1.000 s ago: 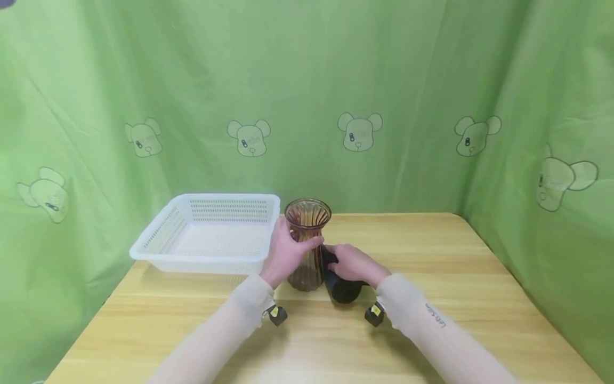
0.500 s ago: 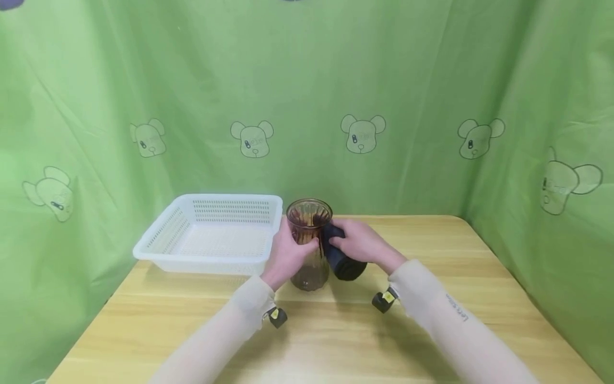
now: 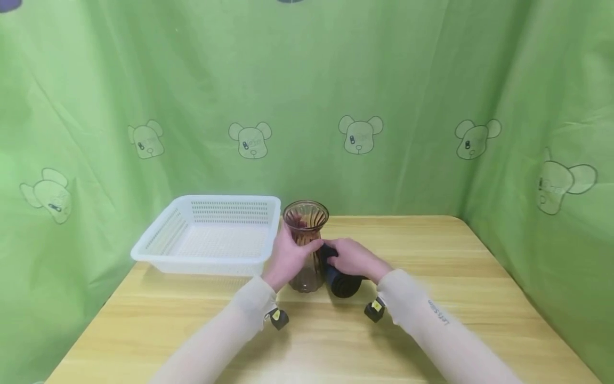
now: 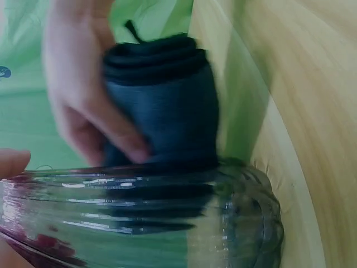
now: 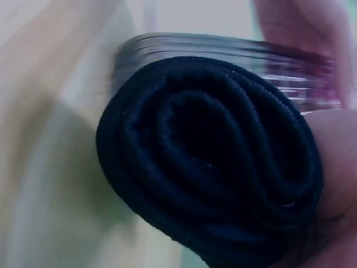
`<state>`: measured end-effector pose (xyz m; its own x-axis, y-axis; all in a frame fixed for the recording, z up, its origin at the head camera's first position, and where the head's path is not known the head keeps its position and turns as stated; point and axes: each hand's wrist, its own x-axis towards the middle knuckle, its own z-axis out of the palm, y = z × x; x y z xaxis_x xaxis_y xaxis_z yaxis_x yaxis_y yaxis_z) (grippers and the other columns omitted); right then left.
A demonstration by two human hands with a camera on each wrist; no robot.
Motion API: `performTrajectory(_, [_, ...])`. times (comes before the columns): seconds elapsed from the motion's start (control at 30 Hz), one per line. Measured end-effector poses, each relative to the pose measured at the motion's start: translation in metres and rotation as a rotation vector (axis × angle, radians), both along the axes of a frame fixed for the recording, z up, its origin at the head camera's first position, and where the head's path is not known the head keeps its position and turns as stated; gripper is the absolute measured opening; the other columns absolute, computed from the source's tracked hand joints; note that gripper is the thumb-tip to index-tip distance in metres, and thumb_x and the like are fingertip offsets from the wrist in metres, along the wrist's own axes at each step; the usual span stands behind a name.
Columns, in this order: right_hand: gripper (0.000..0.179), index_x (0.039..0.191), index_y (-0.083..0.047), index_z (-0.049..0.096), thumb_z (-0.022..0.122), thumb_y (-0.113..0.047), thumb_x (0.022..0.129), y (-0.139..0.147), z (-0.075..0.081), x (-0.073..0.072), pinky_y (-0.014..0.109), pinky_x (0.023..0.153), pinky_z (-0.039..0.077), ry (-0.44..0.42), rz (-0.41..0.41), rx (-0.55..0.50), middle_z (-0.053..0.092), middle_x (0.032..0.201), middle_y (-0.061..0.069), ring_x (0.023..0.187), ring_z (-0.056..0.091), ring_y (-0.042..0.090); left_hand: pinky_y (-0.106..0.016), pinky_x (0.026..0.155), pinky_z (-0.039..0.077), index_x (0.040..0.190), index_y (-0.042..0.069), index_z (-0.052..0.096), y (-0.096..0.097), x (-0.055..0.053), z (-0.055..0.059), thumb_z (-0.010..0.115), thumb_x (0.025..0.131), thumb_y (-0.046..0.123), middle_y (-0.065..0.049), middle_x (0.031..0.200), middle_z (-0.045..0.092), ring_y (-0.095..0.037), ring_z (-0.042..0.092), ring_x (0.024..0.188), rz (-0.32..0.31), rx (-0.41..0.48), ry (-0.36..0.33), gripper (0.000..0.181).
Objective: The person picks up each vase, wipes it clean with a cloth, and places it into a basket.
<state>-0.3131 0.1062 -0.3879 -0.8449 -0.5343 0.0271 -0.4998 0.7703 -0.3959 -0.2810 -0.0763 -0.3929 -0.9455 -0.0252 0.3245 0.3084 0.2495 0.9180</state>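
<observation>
A brown ribbed glass vase (image 3: 307, 277) with a flared rim stands upright on the table. My left hand (image 3: 289, 256) grips it from the left, its thumb across the front below the rim. Against the vase's right side lies a rolled dark cloth (image 3: 344, 284), gripped from above by my right hand (image 3: 352, 257). Seen from the left wrist, the cloth roll (image 4: 167, 111) meets the glass, and dark bands show through the ribs. The right wrist view shows the coiled end of the roll (image 5: 206, 156), somewhat blurred.
A white perforated plastic basket (image 3: 201, 260) stands to the left of the vase, close to my left hand. The wooden table (image 3: 431, 234) ends at a green curtain (image 3: 307, 69) with mouse-like drawings, hanging behind and at both sides.
My right hand first carried the cloth roll up along the vase's side, then back down. My left hand keeps its grip on the vase, which stays nearly in place.
</observation>
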Motion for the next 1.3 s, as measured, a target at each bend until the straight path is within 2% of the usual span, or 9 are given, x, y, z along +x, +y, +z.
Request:
performTrajectory(0.1, [0.056, 0.146, -0.006, 0.051, 0.066, -0.013, 0.093, 0.0, -0.013, -0.001, 0.047, 0.094, 0.056, -0.049, -0.026, 0.022, 0.066, 0.13, 0.022, 0.098, 0.065, 0.025, -0.042, 0.117, 0.04, 0.138, 0.017, 0.041, 0.0, 0.0, 0.0, 0.086, 0.077, 0.023, -0.004, 0.136, 0.055, -0.022, 0.055, 0.13, 0.027, 0.005, 0.015, 0.075])
performTrajectory(0.23, [0.055, 0.146, -0.007, 0.053, 0.067, -0.014, 0.093, 0.003, -0.015, -0.002, 0.048, 0.098, 0.054, -0.053, -0.033, 0.019, 0.064, 0.132, 0.022, 0.104, 0.065, 0.026, -0.044, 0.115, 0.041, 0.138, 0.014, 0.043, -0.001, 0.001, 0.0, 0.087, 0.074, 0.023, -0.006, 0.135, 0.053, -0.023, 0.055, 0.128, 0.056, -0.016, 0.045, 0.078])
performTrajectory(0.33, [0.054, 0.146, -0.009, 0.053, 0.066, -0.014, 0.093, 0.007, -0.006, -0.001, 0.049, 0.097, 0.054, -0.044, -0.014, -0.022, 0.064, 0.134, 0.02, 0.107, 0.065, 0.027, -0.044, 0.115, 0.041, 0.142, 0.016, 0.043, -0.002, 0.002, 0.001, 0.087, 0.074, 0.024, -0.003, 0.136, 0.055, -0.022, 0.055, 0.128, 0.077, -0.044, 0.042, 0.082])
performTrajectory(0.47, [0.053, 0.146, -0.014, 0.054, 0.066, -0.015, 0.094, 0.009, 0.016, 0.002, 0.043, 0.086, 0.057, -0.01, -0.006, -0.101, 0.067, 0.129, 0.019, 0.095, 0.066, 0.024, -0.047, 0.117, 0.039, 0.146, 0.018, 0.04, -0.004, 0.004, 0.002, 0.086, 0.075, 0.024, -0.002, 0.141, 0.056, -0.023, 0.052, 0.134, 0.082, -0.075, 0.027, 0.085])
performTrajectory(0.63, [0.044, 0.138, -0.015, 0.06, 0.066, -0.016, 0.095, 0.009, 0.044, 0.005, 0.04, 0.077, 0.055, 0.08, -0.014, -0.165, 0.071, 0.113, 0.014, 0.086, 0.064, 0.022, -0.052, 0.118, 0.036, 0.146, 0.021, 0.038, -0.006, 0.007, 0.003, 0.084, 0.077, 0.026, -0.005, 0.146, 0.055, -0.026, 0.047, 0.139, 0.058, -0.102, -0.012, 0.082])
performTrajectory(0.73, [0.039, 0.133, -0.013, 0.063, 0.065, -0.015, 0.095, 0.006, 0.048, 0.005, 0.042, 0.078, 0.055, 0.11, -0.006, -0.171, 0.071, 0.108, 0.014, 0.087, 0.064, 0.024, -0.053, 0.116, 0.038, 0.146, 0.023, 0.038, -0.007, 0.009, 0.003, 0.081, 0.079, 0.024, -0.005, 0.147, 0.054, -0.027, 0.049, 0.139, 0.028, -0.098, -0.025, 0.079])
performTrajectory(0.97, [0.051, 0.144, -0.005, 0.053, 0.062, -0.011, 0.095, 0.002, 0.016, 0.002, 0.053, 0.101, 0.052, 0.073, 0.0, -0.066, 0.063, 0.133, 0.023, 0.116, 0.064, 0.037, -0.049, 0.117, 0.038, 0.148, 0.025, 0.039, -0.005, 0.006, 0.005, 0.082, 0.081, 0.031, -0.003, 0.144, 0.057, -0.023, 0.052, 0.136, -0.005, -0.096, -0.021, 0.079])
performTrajectory(1.13, [0.059, 0.149, -0.005, 0.047, 0.061, -0.007, 0.091, 0.002, -0.016, -0.005, 0.05, 0.102, 0.052, -0.006, -0.002, -0.003, 0.06, 0.138, 0.024, 0.113, 0.064, 0.033, -0.046, 0.116, 0.04, 0.145, 0.02, 0.04, -0.003, 0.005, 0.003, 0.084, 0.079, 0.031, -0.003, 0.138, 0.056, -0.022, 0.054, 0.13, 0.019, -0.05, -0.009, 0.08])
performTrajectory(1.3, [0.059, 0.149, -0.006, 0.047, 0.063, -0.01, 0.092, 0.004, -0.018, -0.005, 0.051, 0.104, 0.051, -0.028, -0.007, -0.027, 0.059, 0.139, 0.023, 0.116, 0.063, 0.034, -0.045, 0.115, 0.042, 0.143, 0.016, 0.04, -0.003, 0.006, 0.001, 0.087, 0.075, 0.032, -0.004, 0.136, 0.051, -0.022, 0.052, 0.129, 0.085, -0.056, -0.004, 0.084])
